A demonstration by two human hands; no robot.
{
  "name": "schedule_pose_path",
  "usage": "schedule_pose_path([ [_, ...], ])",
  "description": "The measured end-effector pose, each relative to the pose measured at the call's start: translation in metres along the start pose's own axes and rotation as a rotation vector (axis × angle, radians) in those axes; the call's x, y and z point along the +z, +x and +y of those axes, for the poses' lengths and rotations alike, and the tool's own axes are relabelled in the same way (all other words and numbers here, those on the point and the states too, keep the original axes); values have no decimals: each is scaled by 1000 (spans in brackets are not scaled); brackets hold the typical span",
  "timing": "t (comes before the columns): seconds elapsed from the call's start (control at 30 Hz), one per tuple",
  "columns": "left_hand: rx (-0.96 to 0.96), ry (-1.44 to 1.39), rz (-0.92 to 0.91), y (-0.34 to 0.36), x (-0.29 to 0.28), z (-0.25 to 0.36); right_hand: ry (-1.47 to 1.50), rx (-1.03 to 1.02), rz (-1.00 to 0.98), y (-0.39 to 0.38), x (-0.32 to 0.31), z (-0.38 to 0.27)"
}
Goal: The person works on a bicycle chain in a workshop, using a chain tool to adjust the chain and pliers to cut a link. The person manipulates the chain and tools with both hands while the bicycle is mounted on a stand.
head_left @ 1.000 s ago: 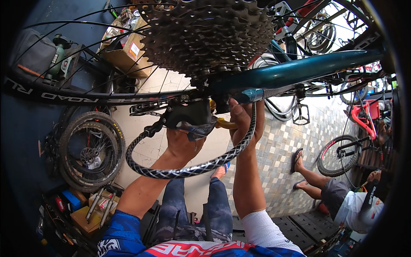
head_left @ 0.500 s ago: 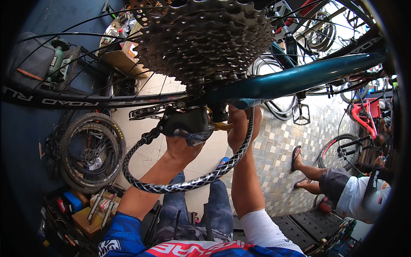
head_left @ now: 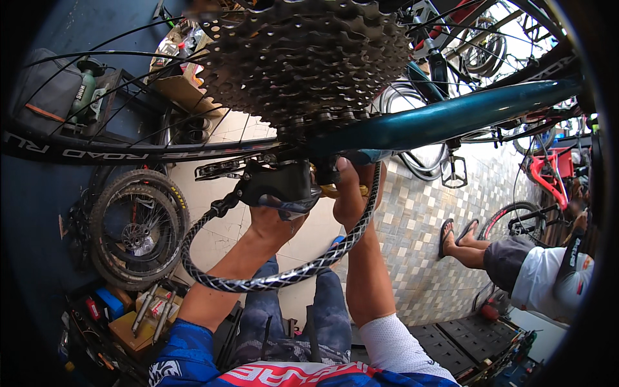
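A black rear derailleur (head_left: pixel 277 184) hangs below the large sprocket cassette (head_left: pixel 309 64) of a bicycle. My left hand (head_left: pixel 274 222) is closed around its underside, the fingertips hidden behind its body. Beside it, my right hand (head_left: pixel 351 200) is closed, thumb raised against the black round mount part (head_left: pixel 327 171) under the teal frame tube (head_left: pixel 451 113). A gold-coloured piece (head_left: pixel 331 191) shows between this hand and the derailleur; its kind is unclear. A cable housing in silver-and-black braid (head_left: pixel 284 282) loops from the derailleur in front of both forearms up to the frame.
The spoked rear wheel's rim (head_left: pixel 161 153) crosses at the left. Loose wheels (head_left: pixel 135 226) lean below it, near a box of parts (head_left: pixel 132 322). A person in a white shirt (head_left: pixel 541 277) is at the right, by a red bike frame (head_left: pixel 548 177).
My right hand has shifted slightly left, its thumb now up against the mount part. My left hand stays at the derailleur. The other person's legs and arm have moved.
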State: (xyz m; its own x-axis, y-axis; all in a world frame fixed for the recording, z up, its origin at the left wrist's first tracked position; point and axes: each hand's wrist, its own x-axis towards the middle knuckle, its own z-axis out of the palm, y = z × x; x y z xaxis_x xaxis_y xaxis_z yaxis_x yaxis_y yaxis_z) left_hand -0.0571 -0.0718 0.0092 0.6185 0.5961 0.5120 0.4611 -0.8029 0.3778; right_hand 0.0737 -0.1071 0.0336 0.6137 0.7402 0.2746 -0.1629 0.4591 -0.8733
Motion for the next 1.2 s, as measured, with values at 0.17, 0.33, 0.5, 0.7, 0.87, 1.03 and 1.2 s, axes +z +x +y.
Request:
schedule_pose_path([
  [0.17,13,39,-58,-5,2,0,-6,125,-30,-1,-9,-7],
  [0.33,65,302,-180,-19,12,-12,63,204,-90,4,-15,-17],
  [0.5,38,751,-597,-20,21,-19,37,91,-157,10,-20,-16],
  [0.7,314,866,-351,11,-14,0,191,154,-42,16,-28,-5],
  [0.87,158,194,-25,14,-26,25,315,290,34,21,-35,-4],
  [1.03,-73,-72,-70,-5,-5,27,492,299,50,25,-37,-9],
  [1.2,-435,-560,-367,-13,40,-10,150,318,24,22,-26,-12],
])
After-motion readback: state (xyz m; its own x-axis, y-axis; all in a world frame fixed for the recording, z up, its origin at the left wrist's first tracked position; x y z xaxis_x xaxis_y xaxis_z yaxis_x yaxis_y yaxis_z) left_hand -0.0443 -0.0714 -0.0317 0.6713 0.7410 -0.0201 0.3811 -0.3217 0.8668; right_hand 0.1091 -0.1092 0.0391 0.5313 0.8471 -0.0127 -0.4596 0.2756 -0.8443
